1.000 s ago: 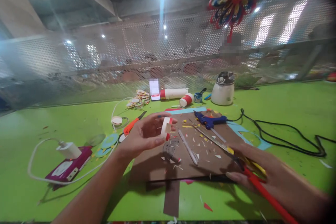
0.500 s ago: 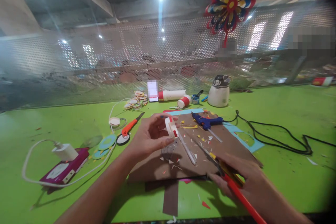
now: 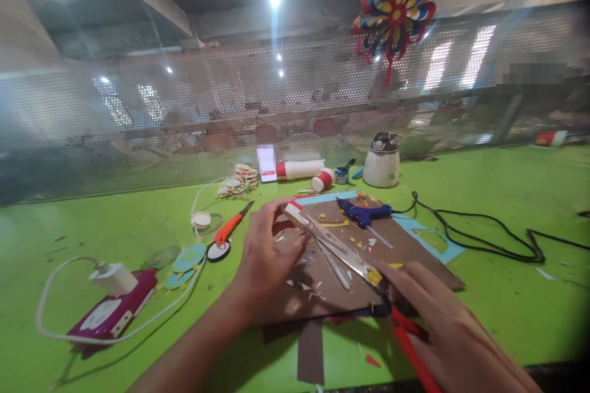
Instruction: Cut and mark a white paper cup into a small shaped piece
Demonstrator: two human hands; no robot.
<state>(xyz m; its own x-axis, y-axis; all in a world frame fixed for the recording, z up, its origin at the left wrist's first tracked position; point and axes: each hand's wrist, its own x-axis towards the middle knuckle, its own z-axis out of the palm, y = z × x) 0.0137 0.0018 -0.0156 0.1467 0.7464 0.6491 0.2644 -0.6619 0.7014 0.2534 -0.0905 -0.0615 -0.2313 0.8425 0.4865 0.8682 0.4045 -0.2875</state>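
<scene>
Red-handled scissors [image 3: 343, 252], gripped in the right hand [image 3: 442, 313] — at the white piece [image 3: 294, 213] the left hand [image 3: 265, 258] pinches between its fingers.

I see the cardboard [image 3: 417, 264] on the table [image 3: 507, 319]. On it, the glue gun [image 3: 364, 213] lies at the right rear, the pen [image 3: 335, 267] near the middle. The scissors [image 3: 345, 255], in the right hand [image 3: 440, 313], are above the cardboard, with the left hand [image 3: 266, 252] at their left. Left of the cardboard is the knife [image 3: 227, 230]; further left, the power bank [image 3: 117, 319]. Behind the cardboard, from left to right, are the phone [image 3: 267, 164], the lying cup [image 3: 323, 179], the jar [image 3: 342, 175] and the flask [image 3: 381, 167].
</scene>
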